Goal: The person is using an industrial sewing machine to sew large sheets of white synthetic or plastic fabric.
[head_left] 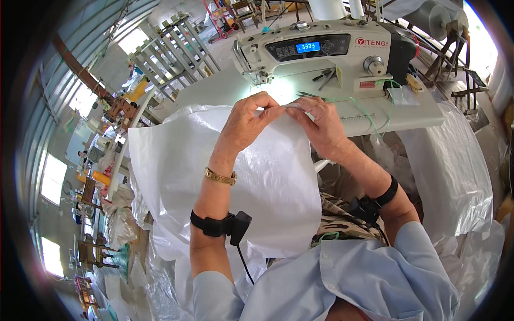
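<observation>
A large sheet of white woven plastic (267, 182) hangs over the table's front edge and down across my lap. My left hand (250, 115) pinches its upper edge, thumb pressed against the fingers. Close beside it, my right hand (321, 120) grips the same edge, and the fingertips of both hands nearly meet. The held edge looks folded or gathered, though the fingers hide most of it. Just beyond my hands stands a white sewing machine (321, 53), its lamp glaring by the needle area. Dark pointed scissors or tweezers (309, 95) lie right behind my right hand.
Small black tools (324, 77) lie under the machine arm. Green cord (369, 115) trails over the table's right side. More white plastic sheeting (450, 166) drapes at the right. A metal rack (171, 53) stands at the back left, and thread cones (327, 8) sit behind the machine.
</observation>
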`<state>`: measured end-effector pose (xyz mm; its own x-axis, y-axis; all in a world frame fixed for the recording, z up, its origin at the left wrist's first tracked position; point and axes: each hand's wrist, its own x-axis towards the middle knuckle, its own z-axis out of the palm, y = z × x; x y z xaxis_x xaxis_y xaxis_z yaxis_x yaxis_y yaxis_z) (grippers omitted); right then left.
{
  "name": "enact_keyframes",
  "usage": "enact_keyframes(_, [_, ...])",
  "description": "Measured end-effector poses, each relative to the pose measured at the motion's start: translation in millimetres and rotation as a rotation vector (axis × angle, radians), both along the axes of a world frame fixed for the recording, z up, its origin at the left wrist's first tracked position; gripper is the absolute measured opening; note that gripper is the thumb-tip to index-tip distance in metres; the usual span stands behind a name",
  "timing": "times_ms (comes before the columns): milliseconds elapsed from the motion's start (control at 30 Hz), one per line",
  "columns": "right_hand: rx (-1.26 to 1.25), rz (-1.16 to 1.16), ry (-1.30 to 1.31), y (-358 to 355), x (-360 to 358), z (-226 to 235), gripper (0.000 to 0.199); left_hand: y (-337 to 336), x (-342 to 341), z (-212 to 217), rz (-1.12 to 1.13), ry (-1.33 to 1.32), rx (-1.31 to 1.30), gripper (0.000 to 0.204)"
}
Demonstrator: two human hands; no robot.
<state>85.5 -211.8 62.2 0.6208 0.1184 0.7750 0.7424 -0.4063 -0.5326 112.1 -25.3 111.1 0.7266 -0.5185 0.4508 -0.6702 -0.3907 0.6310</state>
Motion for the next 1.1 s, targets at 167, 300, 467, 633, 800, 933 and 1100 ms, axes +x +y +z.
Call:
enact_keyframes(167, [0.223,-0.064,-0.096,15,-6,-13,0.022,7,-2,-1,-0.013,-0.071,0.022,0.015])
enact_keyframes(300, [0.319,-0.061,-0.109,14,-31,-43,0.021,19,0,0,0.074,-0.040,-0.068,0.014])
enact_keyframes(467, [0.191,-0.014,0.238,18,-58,-77,0.015,25,5,2,0.067,-0.063,-0.132,0.021])
enact_keyframes(633, [0.152,0.015,0.439,16,-60,-79,0.052,25,7,6,0.084,-0.071,-0.063,0.026])
enact_keyframes(800, [0.152,0.020,0.490,24,-58,-74,0.036,22,9,3,0.083,-0.007,-0.067,0.027])
enact_keyframes(933, [0.351,0.127,0.394,31,-53,-78,0.013,25,9,3,0.105,-0.049,-0.053,0.027])
enact_keyframes(1100, [0.543,0.200,0.215,29,-57,-82,0.014,27,10,6,0.110,-0.006,-0.055,0.027])
